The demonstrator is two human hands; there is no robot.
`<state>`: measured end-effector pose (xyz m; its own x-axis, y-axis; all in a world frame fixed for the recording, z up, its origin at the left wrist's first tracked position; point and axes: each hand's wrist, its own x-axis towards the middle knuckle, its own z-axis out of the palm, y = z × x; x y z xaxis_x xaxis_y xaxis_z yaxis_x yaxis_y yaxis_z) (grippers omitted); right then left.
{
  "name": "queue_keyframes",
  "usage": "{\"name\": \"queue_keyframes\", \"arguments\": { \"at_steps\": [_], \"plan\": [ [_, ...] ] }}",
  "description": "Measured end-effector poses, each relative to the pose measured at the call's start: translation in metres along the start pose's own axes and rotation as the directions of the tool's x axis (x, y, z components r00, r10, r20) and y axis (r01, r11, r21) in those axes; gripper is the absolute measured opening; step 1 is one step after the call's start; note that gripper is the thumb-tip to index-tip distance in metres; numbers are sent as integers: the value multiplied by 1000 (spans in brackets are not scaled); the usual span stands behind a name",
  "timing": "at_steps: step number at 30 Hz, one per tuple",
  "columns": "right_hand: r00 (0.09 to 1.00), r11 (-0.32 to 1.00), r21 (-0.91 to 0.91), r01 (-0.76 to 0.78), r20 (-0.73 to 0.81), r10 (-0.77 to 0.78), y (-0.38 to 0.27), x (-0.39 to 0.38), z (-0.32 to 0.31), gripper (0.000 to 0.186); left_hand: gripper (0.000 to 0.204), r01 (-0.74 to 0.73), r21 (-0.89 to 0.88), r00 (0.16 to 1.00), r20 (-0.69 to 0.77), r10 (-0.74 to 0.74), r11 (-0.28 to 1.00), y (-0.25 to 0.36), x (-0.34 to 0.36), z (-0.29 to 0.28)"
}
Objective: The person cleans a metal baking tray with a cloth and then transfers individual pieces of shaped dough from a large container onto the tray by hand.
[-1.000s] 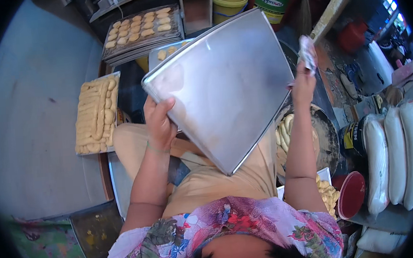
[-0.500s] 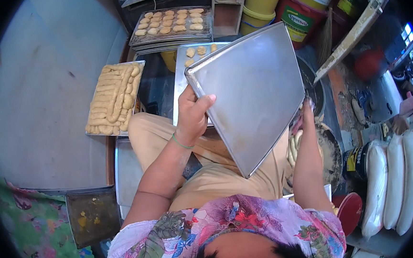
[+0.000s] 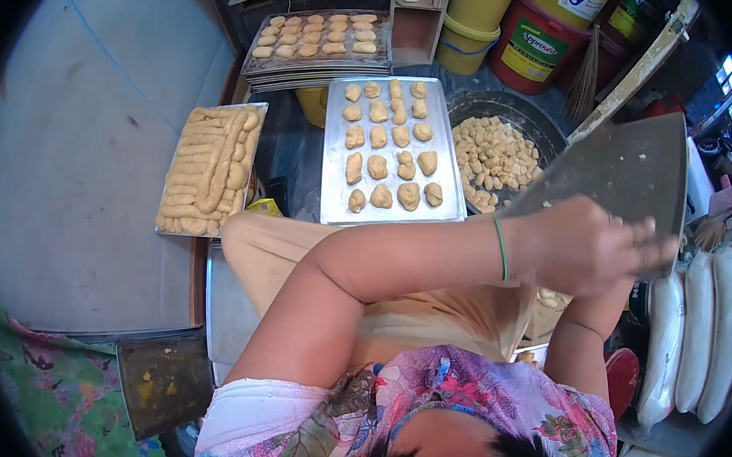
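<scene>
My left hand (image 3: 583, 243), with a green band at its wrist, reaches across my body to the right. It is smeared by motion in front of a dark baking tray (image 3: 633, 167) held up at a tilt, with a few pale crumbs on its face. Whether the fingers grip anything is unclear. My right forearm (image 3: 589, 323) rises toward the tray's lower edge; the right hand is hidden behind the left hand and the tray. Before my knees lies a silver baking tray (image 3: 331, 180) with rows of dough pieces (image 3: 379, 166).
Right of it, a round black pan (image 3: 549, 114) holds small dough lumps. A tray of long dough rolls (image 3: 201, 180) stands left. Stacked trays (image 3: 317, 77) with dough pieces, yellow buckets (image 3: 473, 4) and a red bucket (image 3: 532, 51) stand behind. Wrapped white bundles (image 3: 696, 333) lie at right.
The raised tray has moved from above my lap to the right, its dark face now showing. My left hand has swung across to it. The silver tray of dough pieces is uncovered.
</scene>
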<state>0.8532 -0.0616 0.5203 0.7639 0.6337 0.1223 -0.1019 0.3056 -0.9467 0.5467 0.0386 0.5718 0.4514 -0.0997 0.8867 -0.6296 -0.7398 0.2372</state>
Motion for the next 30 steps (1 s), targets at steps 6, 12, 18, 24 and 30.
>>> {"name": "queue_keyframes", "arguments": {
  "at_steps": [6, 12, 18, 24, 30],
  "plan": [
    [984, 979, 116, -168, 76, 160, 44, 7, 7, 60, 48, -137, 322, 916, 401, -4, 937, 21, -47, 9],
    [953, 876, 397, -275, 235, 193, 82, 0, 82, 60, 56, 279, 465, 764, 423, -488, 840, -7, -90, -66],
    [896, 742, 538, -399, 400, 192, 133, 11, 137, 56, 57, 966, 241, 198, -459, -866, 93, -72, -249, -187],
    [979, 979, 67, -192, 76, 186, 163, 36, 182, 30, 56, 694, -720, 18, 14, -1000, 2, -66, -278, -166],
    [899, 901, -295, -317, 210, 384, 195, -12, 157, 31, 51, 699, -715, -147, -120, -982, -17, -79, -318, -149]
  ]
}}
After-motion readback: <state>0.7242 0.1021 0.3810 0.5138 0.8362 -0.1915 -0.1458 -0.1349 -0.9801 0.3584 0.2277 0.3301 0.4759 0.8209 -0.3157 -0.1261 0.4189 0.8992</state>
